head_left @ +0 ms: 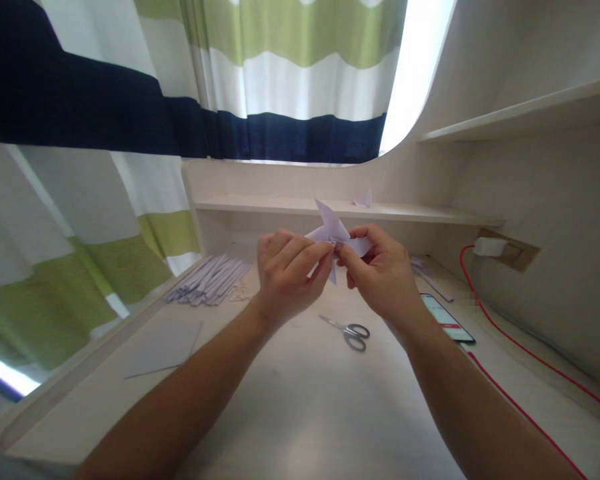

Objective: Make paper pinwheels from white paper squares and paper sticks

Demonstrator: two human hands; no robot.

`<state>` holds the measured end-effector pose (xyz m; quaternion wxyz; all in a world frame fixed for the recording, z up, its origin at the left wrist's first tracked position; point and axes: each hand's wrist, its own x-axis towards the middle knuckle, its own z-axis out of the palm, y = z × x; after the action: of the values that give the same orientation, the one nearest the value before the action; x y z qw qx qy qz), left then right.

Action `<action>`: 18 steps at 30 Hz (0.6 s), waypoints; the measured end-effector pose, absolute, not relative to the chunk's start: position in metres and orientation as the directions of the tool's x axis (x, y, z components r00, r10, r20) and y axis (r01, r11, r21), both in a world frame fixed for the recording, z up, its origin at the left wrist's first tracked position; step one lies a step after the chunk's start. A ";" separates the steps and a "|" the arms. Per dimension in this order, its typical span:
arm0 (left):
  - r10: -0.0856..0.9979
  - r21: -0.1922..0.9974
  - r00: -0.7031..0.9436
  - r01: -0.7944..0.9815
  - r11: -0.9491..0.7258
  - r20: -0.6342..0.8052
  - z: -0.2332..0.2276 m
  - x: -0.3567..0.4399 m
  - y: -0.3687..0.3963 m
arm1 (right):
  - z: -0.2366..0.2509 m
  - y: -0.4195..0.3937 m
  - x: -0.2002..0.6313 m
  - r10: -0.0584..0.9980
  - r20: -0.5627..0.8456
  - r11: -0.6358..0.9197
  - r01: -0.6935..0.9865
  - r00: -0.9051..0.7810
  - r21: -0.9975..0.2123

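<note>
A folded piece of pale lilac paper (331, 227) with pointed flaps is held up above the desk between both hands. My left hand (286, 272) pinches its lower left part with thumb and fingers. My right hand (380, 270) grips the right side, fingers curled over it. One pointed tip of the paper sticks up above my fingers, another points down between my hands.
On the light desk (300, 413) lie scissors (349, 330), a flat lilac sheet (166, 345), a stack of paper strips (210, 280) and a phone (447, 319) with its screen lit. A red cable (520, 347) runs to a wall charger (489, 247). A small paper piece (364, 198) sits on the shelf.
</note>
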<state>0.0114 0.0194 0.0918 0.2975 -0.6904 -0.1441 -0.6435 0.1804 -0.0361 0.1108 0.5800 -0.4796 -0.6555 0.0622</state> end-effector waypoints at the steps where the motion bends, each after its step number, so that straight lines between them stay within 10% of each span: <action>1: -0.183 -0.225 0.130 0.581 -0.782 0.974 0.092 0.012 0.019 | 0.111 -0.037 0.180 0.701 0.701 0.524 0.569 0.134 -0.633; 18: -0.168 -0.206 0.120 0.567 -0.797 0.979 0.089 0.012 0.022 | 0.113 -0.040 0.180 0.744 0.660 0.532 0.503 0.106 -0.681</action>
<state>0.0118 0.0222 0.0894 0.2838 -0.6925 -0.1443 -0.6474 0.1796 -0.0402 0.1134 0.5746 -0.4721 -0.6604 0.1045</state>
